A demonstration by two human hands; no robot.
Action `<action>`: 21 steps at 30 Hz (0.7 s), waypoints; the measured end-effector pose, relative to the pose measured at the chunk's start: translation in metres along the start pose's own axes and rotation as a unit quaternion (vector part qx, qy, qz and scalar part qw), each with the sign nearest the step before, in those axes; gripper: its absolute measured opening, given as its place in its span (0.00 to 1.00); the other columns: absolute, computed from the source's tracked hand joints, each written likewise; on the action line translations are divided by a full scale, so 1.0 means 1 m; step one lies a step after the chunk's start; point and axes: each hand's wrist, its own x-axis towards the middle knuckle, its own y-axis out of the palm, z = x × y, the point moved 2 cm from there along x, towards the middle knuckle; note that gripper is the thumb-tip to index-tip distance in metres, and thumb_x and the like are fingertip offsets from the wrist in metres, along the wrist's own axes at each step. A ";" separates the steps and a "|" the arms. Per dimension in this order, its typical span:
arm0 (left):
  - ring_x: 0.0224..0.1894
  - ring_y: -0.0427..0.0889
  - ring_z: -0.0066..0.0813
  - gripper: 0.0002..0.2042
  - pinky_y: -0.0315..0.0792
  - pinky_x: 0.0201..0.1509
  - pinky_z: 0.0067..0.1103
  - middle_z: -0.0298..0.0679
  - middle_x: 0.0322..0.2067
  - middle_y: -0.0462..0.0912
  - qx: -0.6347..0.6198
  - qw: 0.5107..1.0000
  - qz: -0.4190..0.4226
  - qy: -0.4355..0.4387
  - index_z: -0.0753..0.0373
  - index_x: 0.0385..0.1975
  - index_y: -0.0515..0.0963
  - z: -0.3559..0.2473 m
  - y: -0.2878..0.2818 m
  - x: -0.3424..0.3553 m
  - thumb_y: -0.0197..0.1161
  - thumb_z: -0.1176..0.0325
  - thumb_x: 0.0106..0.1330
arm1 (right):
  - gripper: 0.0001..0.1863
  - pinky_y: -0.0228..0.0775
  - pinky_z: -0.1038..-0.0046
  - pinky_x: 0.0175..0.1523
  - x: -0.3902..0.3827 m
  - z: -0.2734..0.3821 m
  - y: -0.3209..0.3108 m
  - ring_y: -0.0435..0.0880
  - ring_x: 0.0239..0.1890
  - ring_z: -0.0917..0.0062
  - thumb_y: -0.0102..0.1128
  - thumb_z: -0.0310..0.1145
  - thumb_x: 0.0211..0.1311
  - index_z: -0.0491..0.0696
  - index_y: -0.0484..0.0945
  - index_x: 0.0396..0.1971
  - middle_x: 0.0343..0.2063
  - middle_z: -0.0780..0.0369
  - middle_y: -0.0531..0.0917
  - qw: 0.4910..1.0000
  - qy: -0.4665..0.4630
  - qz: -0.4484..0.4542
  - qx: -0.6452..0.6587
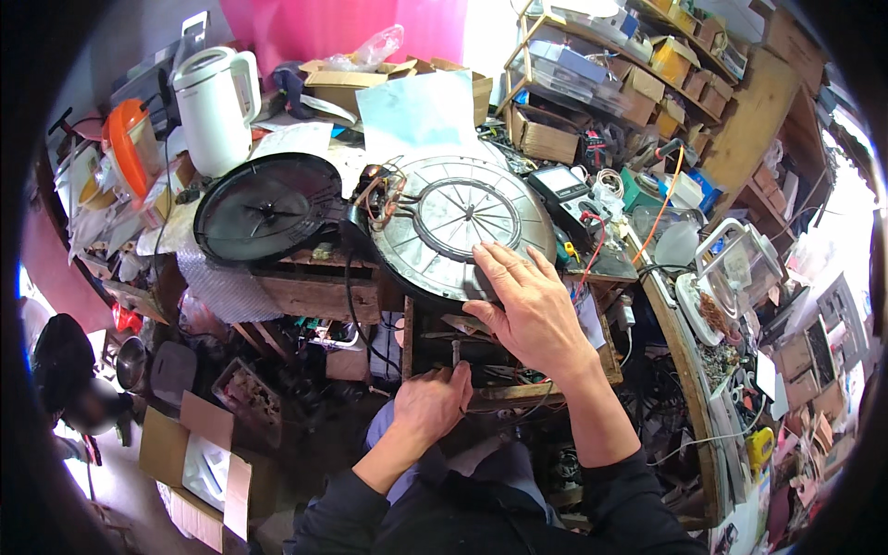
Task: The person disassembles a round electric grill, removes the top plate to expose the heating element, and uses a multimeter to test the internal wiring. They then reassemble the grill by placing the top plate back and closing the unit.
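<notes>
Right hand (527, 305) is lying palm down, fingers slightly spread, on the near edge of the round metal housing (467, 215), which is sitting just right of the black round cover (264, 217). Left hand (427, 407) is gripping a slim tool (456, 351), possibly a screwdriver, fingers curled, beside the open drawer (504, 394).

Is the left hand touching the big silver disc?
Apart. The head view shows a plain gap: part of the open drawer is visible between the left hand and the disc.
</notes>
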 end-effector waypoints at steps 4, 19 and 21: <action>0.30 0.88 0.44 0.10 0.82 0.31 0.37 0.44 0.28 0.86 -0.010 1.000 0.003 0.004 0.60 0.44 0.80 0.001 0.002 0.000 0.64 0.65 0.67 | 0.35 0.61 0.50 0.75 -0.004 -0.001 0.001 0.76 0.69 0.57 0.67 0.48 0.69 0.43 0.72 0.68 0.66 0.50 0.78 1.000 0.007 0.014 -0.008; 0.28 0.88 0.43 0.08 0.81 0.30 0.37 0.43 0.25 0.85 -0.019 0.999 -0.023 0.013 0.59 0.41 0.79 0.001 0.000 0.000 0.66 0.66 0.65 | 0.34 0.61 0.50 0.74 -0.005 0.002 0.002 0.76 0.69 0.59 0.66 0.48 0.69 0.43 0.73 0.67 0.65 0.51 0.80 1.000 -0.005 0.010 -0.024; 0.28 0.88 0.43 0.08 0.81 0.29 0.37 0.43 0.25 0.85 -0.014 1.000 -0.022 0.011 0.59 0.40 0.79 0.001 0.000 0.001 0.66 0.66 0.65 | 0.34 0.62 0.49 0.74 -0.004 0.004 0.004 0.77 0.68 0.59 0.64 0.51 0.70 0.42 0.74 0.66 0.64 0.51 0.80 1.000 -0.009 0.008 -0.021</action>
